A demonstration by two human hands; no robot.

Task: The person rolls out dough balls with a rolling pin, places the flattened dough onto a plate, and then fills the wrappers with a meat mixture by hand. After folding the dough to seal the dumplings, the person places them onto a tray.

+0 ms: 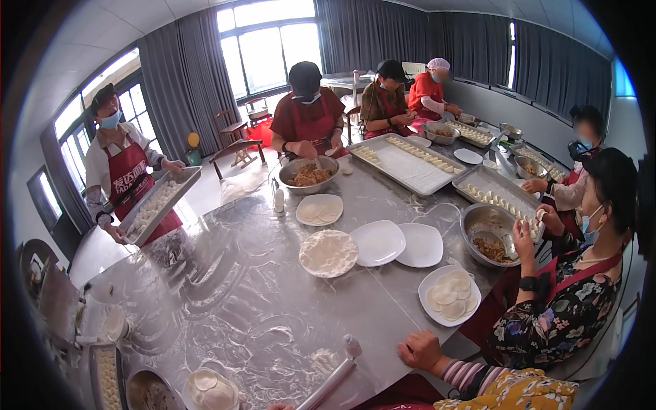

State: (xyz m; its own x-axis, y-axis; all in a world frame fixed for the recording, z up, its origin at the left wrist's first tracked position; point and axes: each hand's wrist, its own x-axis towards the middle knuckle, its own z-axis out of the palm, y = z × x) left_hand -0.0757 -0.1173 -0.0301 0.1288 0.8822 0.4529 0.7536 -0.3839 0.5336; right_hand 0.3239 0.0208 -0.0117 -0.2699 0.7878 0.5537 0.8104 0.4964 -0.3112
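My right hand (421, 350), in a striped cuff and yellow floral sleeve, rests at the near table edge with its fingers curled and nothing visible in them. A sliver of my left hand (281, 406) shows at the bottom border; its fingers are out of sight. Close beside it lies a rolling pin (333, 380) with a pale handle, slanting up to the right. To its left, round dough wrappers (212, 391) are stacked on a plate. Beyond my right hand, a white plate (425, 311) holds more dough wrappers (452, 295).
Flour coats the metal table (253, 321). White plates (419, 245), a flour plate (329, 253) and filling bowls (489, 234) stand ahead. Several co-workers sit around trays of dumplings (410, 164). At left, a standing person holds a tray (162, 205). A floral-sleeved co-worker (557, 307) sits close at right.
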